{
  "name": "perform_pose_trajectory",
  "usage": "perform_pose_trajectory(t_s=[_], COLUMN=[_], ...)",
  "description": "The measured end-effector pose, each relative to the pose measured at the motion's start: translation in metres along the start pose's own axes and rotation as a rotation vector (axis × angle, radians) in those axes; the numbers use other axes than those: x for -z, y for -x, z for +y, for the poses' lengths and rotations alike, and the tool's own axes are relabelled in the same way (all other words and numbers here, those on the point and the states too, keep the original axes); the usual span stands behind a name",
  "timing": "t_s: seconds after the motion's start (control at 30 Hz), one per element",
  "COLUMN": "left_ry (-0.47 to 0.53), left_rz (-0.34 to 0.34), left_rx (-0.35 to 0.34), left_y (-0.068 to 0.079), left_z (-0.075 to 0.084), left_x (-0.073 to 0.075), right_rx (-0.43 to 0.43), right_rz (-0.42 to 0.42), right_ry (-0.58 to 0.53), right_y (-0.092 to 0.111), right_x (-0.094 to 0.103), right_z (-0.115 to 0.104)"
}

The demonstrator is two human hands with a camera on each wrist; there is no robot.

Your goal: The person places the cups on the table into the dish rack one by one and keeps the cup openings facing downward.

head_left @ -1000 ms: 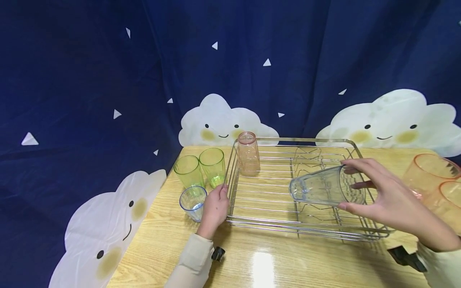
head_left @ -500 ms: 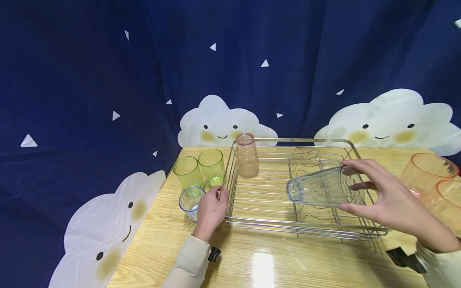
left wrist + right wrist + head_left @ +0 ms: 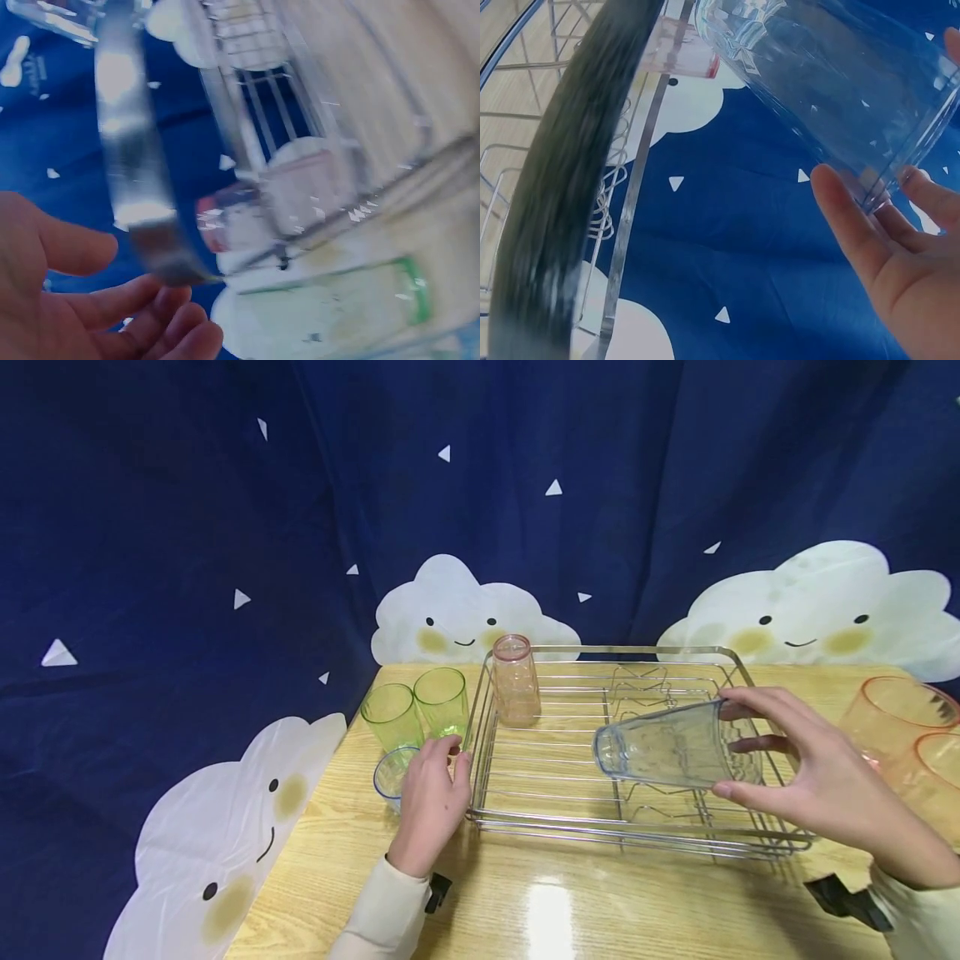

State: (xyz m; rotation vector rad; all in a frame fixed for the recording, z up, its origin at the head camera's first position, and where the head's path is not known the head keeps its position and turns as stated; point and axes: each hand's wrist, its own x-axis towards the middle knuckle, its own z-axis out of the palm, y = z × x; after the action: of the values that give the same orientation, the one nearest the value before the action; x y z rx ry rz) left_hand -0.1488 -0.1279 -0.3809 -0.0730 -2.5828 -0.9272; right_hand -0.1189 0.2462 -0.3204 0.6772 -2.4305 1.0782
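My right hand [image 3: 817, 764] grips a clear blue drinking glass [image 3: 667, 745] near its rim, thumb below and fingers above. The glass lies almost sideways above the wire dish rack [image 3: 547, 818], its base toward the left. In the right wrist view the right hand [image 3: 900, 247] holds the wide end of the glass [image 3: 832, 82]. My left hand [image 3: 435, 797] is at the rack's left side with fingers loosely bent and holding nothing. It partly hides a second blue glass [image 3: 388, 772] standing upright. In the left wrist view the left hand [image 3: 112, 307] is beside the metal rim [image 3: 135, 150].
A pink glass [image 3: 516, 689] stands upside down in the rack's back left corner. Two green glasses [image 3: 393, 718] stand upright left of the rack. Orange glasses [image 3: 892, 718] stand at the right. A dark blue curtain [image 3: 480, 510] hangs behind the wooden table [image 3: 510, 893].
My left hand has let go of the rack's left rim and shifted slightly left, over the standing blue glass. The right hand keeps its hold, with the glass barely moved.
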Motion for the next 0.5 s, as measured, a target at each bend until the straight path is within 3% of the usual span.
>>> perform_pose_trajectory(t_s=[0.17,0.3,0.5], left_ry=[0.073,0.096,0.14], left_rz=[-0.005,-0.023,-0.119], left_rx=[-0.086,-0.174,-0.207], left_y=[0.002,0.003,0.004], left_z=[0.019,0.031,0.044], left_x=[0.012,0.013,0.008], right_rx=[0.005,0.002,0.043], right_rz=[0.005,0.0,-0.01], right_ry=[-0.006,-0.014,-0.03], right_y=[0.0,0.001,0.002], right_x=[0.001,0.001,-0.002], right_z=[-0.004,-0.008,-0.014])
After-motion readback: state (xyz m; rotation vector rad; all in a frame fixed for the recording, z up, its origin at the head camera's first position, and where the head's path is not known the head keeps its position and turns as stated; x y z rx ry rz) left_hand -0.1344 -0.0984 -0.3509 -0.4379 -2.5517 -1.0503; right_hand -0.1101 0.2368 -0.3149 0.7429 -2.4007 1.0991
